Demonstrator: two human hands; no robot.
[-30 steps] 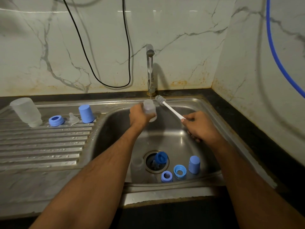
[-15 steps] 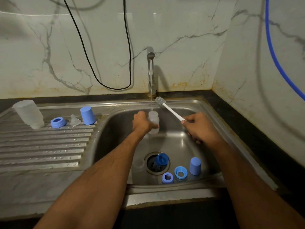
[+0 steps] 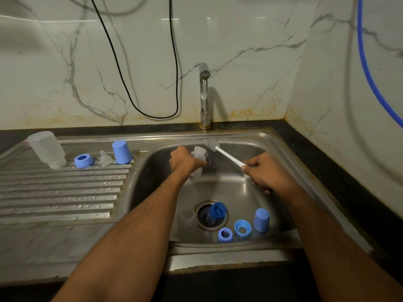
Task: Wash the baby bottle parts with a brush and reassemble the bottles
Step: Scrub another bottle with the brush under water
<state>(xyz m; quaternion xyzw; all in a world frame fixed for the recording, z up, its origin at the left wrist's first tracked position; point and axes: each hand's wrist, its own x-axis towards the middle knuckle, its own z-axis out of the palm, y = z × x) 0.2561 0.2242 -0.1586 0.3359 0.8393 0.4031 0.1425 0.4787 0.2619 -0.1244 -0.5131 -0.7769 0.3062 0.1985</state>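
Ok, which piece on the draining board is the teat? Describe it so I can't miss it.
Start at the ribbed draining board left of the sink basin. Along its back edge stand four parts in a row; the teat is third from the left, between the blue ring and the blue cap. It is the smallest one, clear and cone-shaped.

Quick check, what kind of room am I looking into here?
Most likely a home kitchen: a steel sink with ribbed drainboard, a running tap, marble-look wall tiles.
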